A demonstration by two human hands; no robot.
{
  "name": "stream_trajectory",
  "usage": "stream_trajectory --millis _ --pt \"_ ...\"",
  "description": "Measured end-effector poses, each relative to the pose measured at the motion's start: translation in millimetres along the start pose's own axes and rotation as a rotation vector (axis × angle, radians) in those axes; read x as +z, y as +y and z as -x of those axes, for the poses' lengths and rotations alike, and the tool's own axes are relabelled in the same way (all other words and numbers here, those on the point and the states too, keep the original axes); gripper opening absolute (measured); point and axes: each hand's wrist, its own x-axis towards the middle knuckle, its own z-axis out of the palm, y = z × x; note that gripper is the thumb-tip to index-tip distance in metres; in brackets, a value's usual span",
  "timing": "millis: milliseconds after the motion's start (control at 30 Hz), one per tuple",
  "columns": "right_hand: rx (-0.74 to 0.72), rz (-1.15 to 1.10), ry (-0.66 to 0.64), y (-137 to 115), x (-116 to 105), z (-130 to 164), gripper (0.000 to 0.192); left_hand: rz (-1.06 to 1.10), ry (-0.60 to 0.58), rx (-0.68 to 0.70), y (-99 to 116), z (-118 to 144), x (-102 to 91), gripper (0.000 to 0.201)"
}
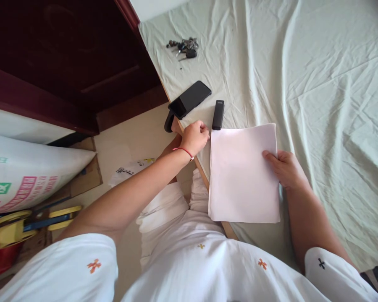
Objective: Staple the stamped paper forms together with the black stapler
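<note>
A stack of white paper (242, 176) lies at the edge of a bed covered with a pale green sheet (318, 84). My right hand (285, 167) rests on the stack's right edge, thumb on top, holding it. My left hand (195, 136) is at the stack's upper left corner, fingers curled on the bed edge, just left of a small black stapler (218, 114). Whether the left hand grips anything I cannot tell. A black phone (190, 99) lies just beyond my left hand.
A bunch of keys (185, 47) lies farther up the bed. A dark wooden cabinet (69, 63) stands at the left. On the floor at the left sit a printed white sack (28, 176) and yellow plastic items (25, 222). My white-clothed lap is below.
</note>
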Motion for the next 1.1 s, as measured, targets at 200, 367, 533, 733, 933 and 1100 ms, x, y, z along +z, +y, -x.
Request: stream_trajectory --millis 200,367,533,733,933,1100 --pt "-0.011 0.014 0.005 10 -1 -6 0.042 -0.184 -0.03 0.534 3 4 -26.3 0.045" --pt "-0.023 0.012 -0.012 14 -2 -9 0.042 -0.213 -0.173 0.566 4 8 -26.2 0.047" --pt "-0.019 0.037 -0.023 12 -2 -8 0.043 -0.04 -0.162 0.514 1 11 -16.2 0.039" --pt "-0.02 0.008 -0.007 3 0 -7 0.038 0.062 -0.18 0.522 4 8 -12.0 0.033" --pt "-0.034 0.025 -0.029 -3 1 4 0.037 -0.189 -0.15 0.555 13 5 -18.3 0.044" --pt "-0.081 -0.006 -0.019 16 -8 44 0.045 0.014 -0.019 0.392 -7 53 -33.9 0.037"
